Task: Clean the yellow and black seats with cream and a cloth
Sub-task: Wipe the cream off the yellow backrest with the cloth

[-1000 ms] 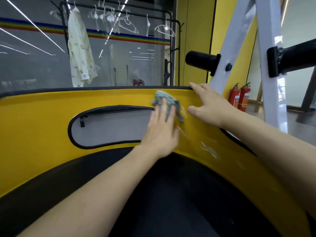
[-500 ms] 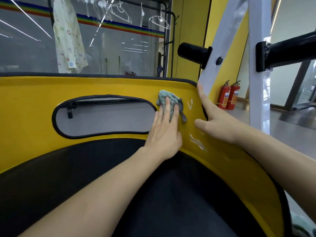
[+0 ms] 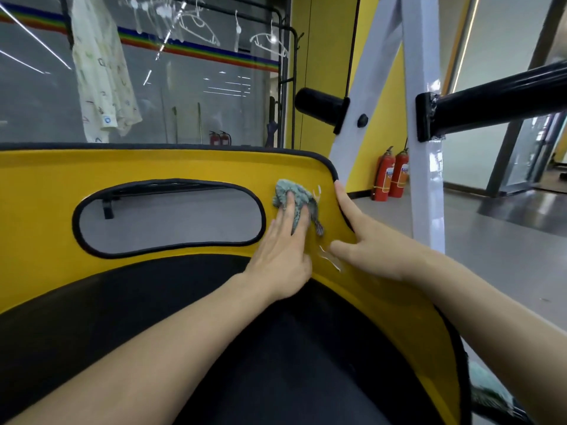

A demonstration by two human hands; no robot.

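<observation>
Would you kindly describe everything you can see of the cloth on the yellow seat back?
The cloth is a small, crumpled, grey-green rag of soft, textured fabric, with a darker striped corner trailing down to the right. It lies bunched against the upright yellow seat back, just right of the oval cut-out. The left hand presses it there with straight fingers; the right hand does not touch it. White cream smears lie beside it.
</observation>
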